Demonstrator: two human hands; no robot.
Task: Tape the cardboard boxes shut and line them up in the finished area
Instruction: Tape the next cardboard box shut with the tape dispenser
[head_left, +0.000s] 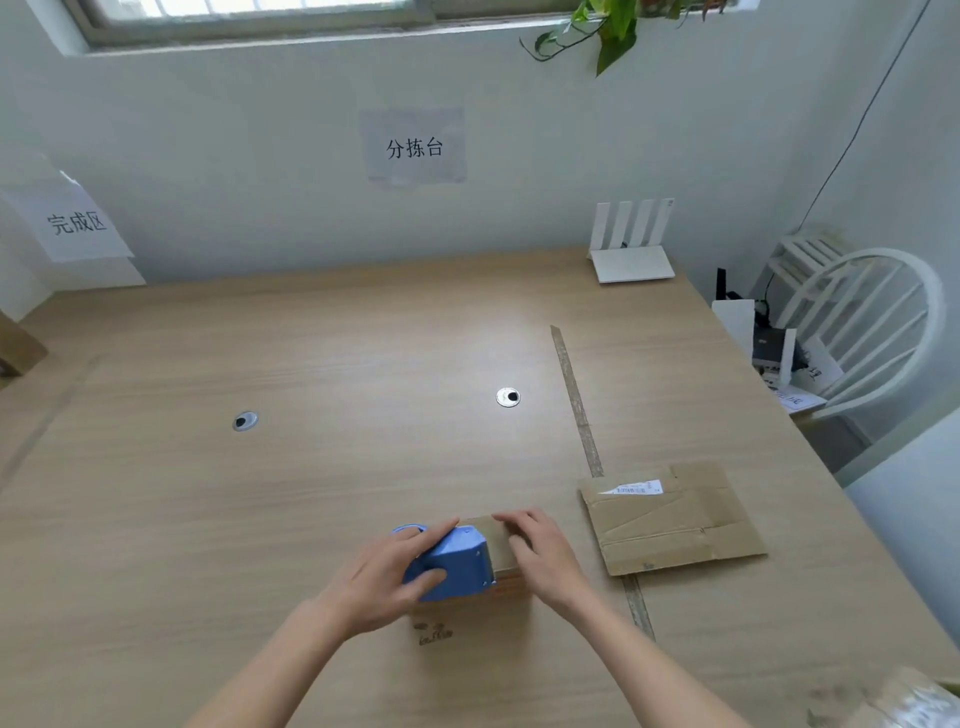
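From the head view I see a small brown cardboard box (491, 551) near the front edge of the pale wood-grain surface (311, 467), its long axis running away from me toward the wall. My left hand (395, 577) curls around a blue plastic tape dispenser (452, 564), blocky and smooth, sitting on the box's top with its nose pointing right. My right hand (540, 551) lies on the box's right side, fingers bent over the far top edge, pressing it. Both forearms angle inward from below. Just right of the box lies a flattened cardboard sheet (670, 517), creased, with a white label. A worn tape strip (579, 410) runs front to back under it.
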